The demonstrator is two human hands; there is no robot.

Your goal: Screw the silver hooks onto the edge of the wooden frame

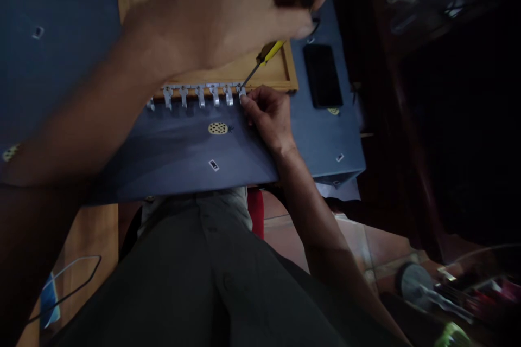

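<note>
My left hand (244, 5) is raised close to the camera and blurred. It is closed around the upper end of a yellow-handled screwdriver (269, 52). The screwdriver's tip points down at the rightmost of a row of several small metal hooks (199, 93). These run along the near edge of a wooden board (280, 73). The fingers of my right hand (268, 116) pinch that rightmost hook (242, 92) and rest on a blue cloth with pineapple prints (183, 146) that covers the table.
A black phone (323, 76) lies on the cloth to the right of the board. My lap fills the lower middle. A thin black cable (67, 282) lies at lower left. Dim clutter (456, 293) sits on the tiled floor at lower right.
</note>
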